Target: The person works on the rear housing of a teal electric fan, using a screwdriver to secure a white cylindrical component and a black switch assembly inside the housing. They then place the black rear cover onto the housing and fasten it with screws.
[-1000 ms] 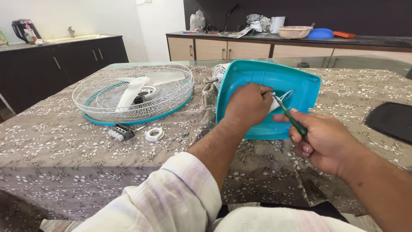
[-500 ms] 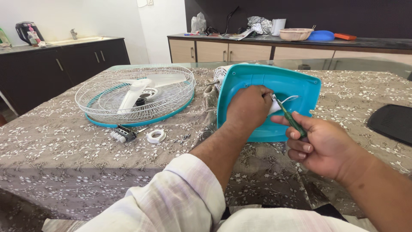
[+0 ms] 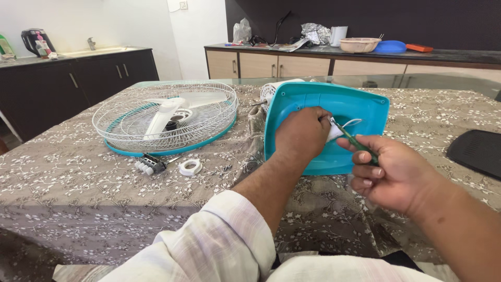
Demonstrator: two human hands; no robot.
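Right hand (image 3: 389,172) nearest, fingers pinched around a green-handled screwdriver (image 3: 357,142), tip inside the teal fan base (image 3: 334,104) on the table. Left hand (image 3: 301,133) curled over a white part inside that base; grip unclear. Farther left: fan grille (image 3: 162,117).

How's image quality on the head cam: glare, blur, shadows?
Head view: even, soft daylight with only faint shadows under the fan grille; mild sheen on the teal fan base; left hand and right hand with its green screwdriver are sharp; the sleeve at the bottom edge is slightly soft; wide-angle stretch at the edges.
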